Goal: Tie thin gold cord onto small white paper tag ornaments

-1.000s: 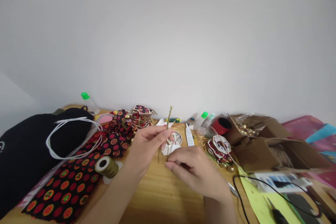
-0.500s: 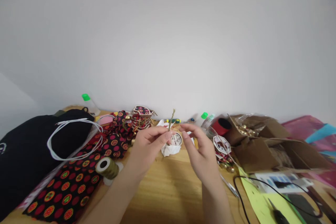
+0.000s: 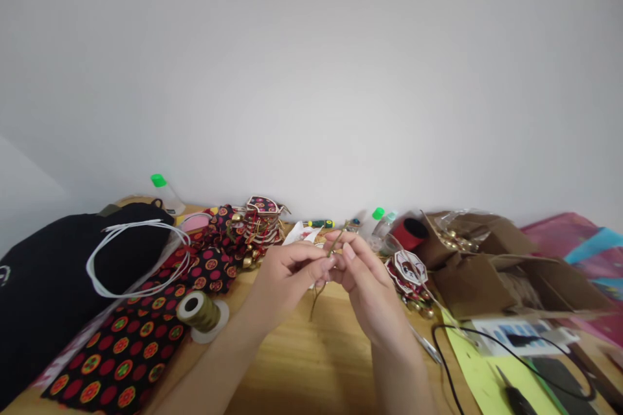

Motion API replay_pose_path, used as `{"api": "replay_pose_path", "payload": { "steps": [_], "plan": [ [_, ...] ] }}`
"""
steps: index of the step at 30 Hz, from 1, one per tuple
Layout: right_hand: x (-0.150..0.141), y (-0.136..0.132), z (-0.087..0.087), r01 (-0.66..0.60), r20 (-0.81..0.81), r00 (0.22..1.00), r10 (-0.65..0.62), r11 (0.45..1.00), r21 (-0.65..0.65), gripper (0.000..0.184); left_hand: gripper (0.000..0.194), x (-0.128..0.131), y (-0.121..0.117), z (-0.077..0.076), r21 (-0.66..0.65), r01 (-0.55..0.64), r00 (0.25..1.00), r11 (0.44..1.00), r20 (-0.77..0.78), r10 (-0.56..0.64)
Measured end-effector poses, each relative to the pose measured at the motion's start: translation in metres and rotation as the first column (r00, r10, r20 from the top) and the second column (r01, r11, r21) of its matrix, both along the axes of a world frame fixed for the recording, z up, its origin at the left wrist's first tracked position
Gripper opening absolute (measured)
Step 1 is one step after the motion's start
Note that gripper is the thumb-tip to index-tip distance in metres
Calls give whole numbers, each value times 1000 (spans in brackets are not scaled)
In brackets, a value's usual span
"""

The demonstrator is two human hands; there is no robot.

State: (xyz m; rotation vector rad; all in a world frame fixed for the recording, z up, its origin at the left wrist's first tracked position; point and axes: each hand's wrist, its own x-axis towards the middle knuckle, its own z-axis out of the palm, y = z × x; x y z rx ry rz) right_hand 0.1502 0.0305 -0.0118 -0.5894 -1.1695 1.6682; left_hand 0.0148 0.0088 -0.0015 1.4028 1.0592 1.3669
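Observation:
Over the middle of the wooden table, my left hand [image 3: 294, 272] pinches a thin olive-green cord [image 3: 316, 301] between thumb and fingers. My right hand [image 3: 367, 275] meets it from the right, its thumb and fingers closed on the same cord. One end of the cord rises between the fingertips and the other hangs below them. Just behind the hands lies a crumpled white paper [image 3: 299, 232], mostly covered by them. A spool of olive cord [image 3: 202, 312] stands left of my left forearm.
Patterned black-and-red cloth [image 3: 119, 363], a white cable coil [image 3: 97, 272] and a black bag [image 3: 48, 285] lie left. Decorated pendants with bells [image 3: 263, 207] are piled behind. To the right are octagonal pendants [image 3: 410, 267], cardboard boxes [image 3: 467, 292], a silver pen-like tool [image 3: 426, 345] and a black-handled awl [image 3: 516, 399].
My right hand has moved left to meet my left hand and now grips the cord. The cord's upright end has tilted right, and its tail now hangs below the hands.

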Motion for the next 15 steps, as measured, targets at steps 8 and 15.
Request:
{"api": "replay_pose_path", "payload": {
  "steps": [8, 15],
  "plan": [
    [-6, -5, 4, 68, 119, 990, -75, 995, 69, 22, 21, -3, -1, -2, 11, -37, 999, 999, -15, 37],
    [-7, -5, 2, 147, 216, 957, -191, 967, 206, 19, 28, -1, -1, -8, 58, -48, 985, 997, -165, 57]
  ]
}}
